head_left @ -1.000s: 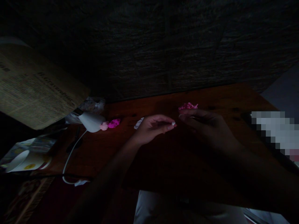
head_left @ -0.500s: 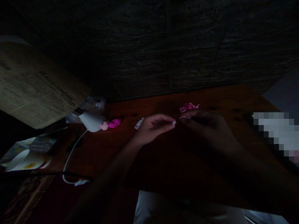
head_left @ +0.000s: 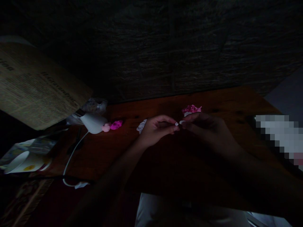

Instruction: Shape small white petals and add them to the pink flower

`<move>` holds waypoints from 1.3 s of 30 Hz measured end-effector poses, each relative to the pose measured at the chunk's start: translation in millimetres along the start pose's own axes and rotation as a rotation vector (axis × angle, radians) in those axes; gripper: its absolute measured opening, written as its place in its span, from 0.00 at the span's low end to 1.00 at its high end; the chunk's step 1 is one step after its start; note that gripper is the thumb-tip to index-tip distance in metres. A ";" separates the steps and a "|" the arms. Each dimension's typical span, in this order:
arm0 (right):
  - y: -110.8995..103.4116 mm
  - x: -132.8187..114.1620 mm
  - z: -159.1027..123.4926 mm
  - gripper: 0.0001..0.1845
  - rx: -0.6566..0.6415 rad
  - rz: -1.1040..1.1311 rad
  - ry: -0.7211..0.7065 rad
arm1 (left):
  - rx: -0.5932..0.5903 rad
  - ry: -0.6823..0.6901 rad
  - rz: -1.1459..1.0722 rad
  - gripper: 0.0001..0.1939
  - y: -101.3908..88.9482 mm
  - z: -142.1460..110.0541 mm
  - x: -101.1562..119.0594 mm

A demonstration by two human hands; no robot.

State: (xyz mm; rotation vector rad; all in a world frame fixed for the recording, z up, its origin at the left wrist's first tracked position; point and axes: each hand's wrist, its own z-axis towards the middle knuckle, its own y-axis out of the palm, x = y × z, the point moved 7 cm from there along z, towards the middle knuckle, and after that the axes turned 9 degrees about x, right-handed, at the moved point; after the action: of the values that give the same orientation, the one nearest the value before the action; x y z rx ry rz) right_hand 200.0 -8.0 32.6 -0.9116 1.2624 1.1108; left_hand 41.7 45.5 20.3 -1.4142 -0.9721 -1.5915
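My left hand [head_left: 155, 130] is closed in a pinch on a tiny white piece [head_left: 176, 124] that shows at its fingertips. Close beside it, my right hand [head_left: 210, 129] pinches a small flat white piece [head_left: 182, 122]; the two pieces are only a narrow gap apart. Dim light hides what they are made of. A crumpled pink clump [head_left: 192, 109] lies behind my right fingers, with something whitish at its lower edge. Left of my left wrist, a crumpled white lump [head_left: 141, 126] is partly covered by that hand.
On the wooden table [head_left: 94, 157], a pale pink lump [head_left: 106, 127] and a magenta lump [head_left: 116, 125] touch near a white cone-shaped object [head_left: 93, 123] with a cable. A paper cup [head_left: 28, 162] lies left. A printed brown paper shade [head_left: 42, 85] hangs upper left; a wall stands behind.
My right hand has brought its white piece closer to the piece in my left hand. The left hand has barely moved, and its piece has turned slightly.
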 end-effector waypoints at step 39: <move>-3.3 -1.7 0.4 0.12 0.081 -0.090 -0.075 | 0.122 0.165 0.107 0.13 -0.5 -1.8 8.0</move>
State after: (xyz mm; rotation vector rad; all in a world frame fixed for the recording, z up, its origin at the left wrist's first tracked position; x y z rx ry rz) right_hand 203.3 -8.6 34.2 -0.8502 1.1849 1.0074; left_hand 39.9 43.5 28.1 -1.2112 -0.8662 -1.5180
